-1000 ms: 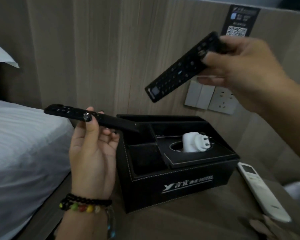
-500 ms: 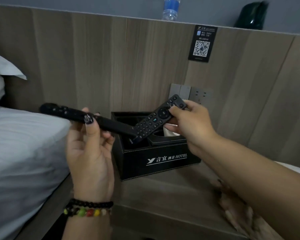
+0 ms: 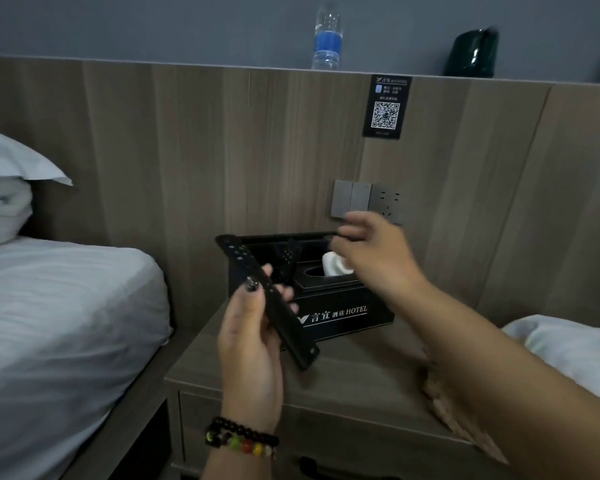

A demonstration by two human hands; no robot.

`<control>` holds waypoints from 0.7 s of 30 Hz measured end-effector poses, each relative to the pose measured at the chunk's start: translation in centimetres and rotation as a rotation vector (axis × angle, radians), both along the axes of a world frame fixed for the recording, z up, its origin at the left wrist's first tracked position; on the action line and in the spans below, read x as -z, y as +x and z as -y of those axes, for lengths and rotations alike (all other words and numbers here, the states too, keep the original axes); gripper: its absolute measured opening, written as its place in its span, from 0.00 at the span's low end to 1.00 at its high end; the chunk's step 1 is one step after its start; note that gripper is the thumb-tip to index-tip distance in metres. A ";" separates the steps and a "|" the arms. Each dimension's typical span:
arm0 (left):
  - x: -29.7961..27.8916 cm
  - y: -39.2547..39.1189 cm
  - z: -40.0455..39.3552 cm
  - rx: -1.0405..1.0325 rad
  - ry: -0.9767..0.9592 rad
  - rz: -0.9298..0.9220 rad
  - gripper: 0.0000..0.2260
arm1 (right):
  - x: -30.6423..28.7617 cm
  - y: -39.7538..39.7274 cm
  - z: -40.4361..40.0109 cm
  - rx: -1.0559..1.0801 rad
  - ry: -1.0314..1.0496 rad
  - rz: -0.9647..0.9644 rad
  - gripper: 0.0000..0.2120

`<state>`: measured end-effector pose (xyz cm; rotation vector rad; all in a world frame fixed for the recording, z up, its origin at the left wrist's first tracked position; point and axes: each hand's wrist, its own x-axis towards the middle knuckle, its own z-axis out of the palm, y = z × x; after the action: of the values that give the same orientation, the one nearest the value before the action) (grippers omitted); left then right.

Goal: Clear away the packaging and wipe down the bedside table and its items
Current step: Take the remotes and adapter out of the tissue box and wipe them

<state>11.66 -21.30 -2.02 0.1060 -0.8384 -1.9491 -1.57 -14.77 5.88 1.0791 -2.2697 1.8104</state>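
At frame centre my left hand [image 3: 248, 344] grips a black remote [image 3: 274, 303]; my blurred right hand [image 3: 371, 254], grip unclear, hovers over the organiser box [image 3: 343, 313] on the counter [image 3: 343, 368]. A careless reach could topple the remote.

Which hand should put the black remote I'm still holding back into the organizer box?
Left, probably. The left hand already grips that remote just in front of the organizer box. The right hand hovers over the box holding nothing visible, though it is blurred.
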 end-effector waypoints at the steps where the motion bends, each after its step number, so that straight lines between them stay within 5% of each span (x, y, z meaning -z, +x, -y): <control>1: 0.3 -0.1 -0.5 0.058 -0.017 0.024 0.18 | 0.0 -0.1 -2.8 0.039 -0.016 -0.146 0.21; 4: 0.7 -0.9 -2.5 0.267 -0.054 0.091 0.17 | 1.6 -0.7 -11.5 0.087 0.223 -0.466 0.20; 6: 0.8 -1.7 -3.9 0.381 -0.030 0.116 0.17 | 3.4 -1.8 -15.1 0.093 0.438 -0.452 0.22; 9: 1.3 -3.2 -6.2 0.506 0.025 0.121 0.16 | 7.5 -4.1 -17.3 0.051 0.676 -0.406 0.44; 11: 1.9 -4.0 -7.4 0.568 0.034 0.145 0.15 | 9.8 -4.4 -17.9 -0.005 0.784 -0.355 0.47; 17: 3.2 -5.4 -8.9 0.718 0.123 0.031 0.26 | 13.0 -4.0 -18.0 0.013 0.542 -0.434 0.31; 21: 3.5 -6.2 -9.0 0.686 0.103 0.009 0.28 | 13.5 -3.8 -17.8 0.097 0.397 -0.417 0.31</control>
<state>5.42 -12.30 -5.57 -0.1321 -0.8471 -2.6334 -5.33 2.99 -7.59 1.2276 -2.4044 0.9971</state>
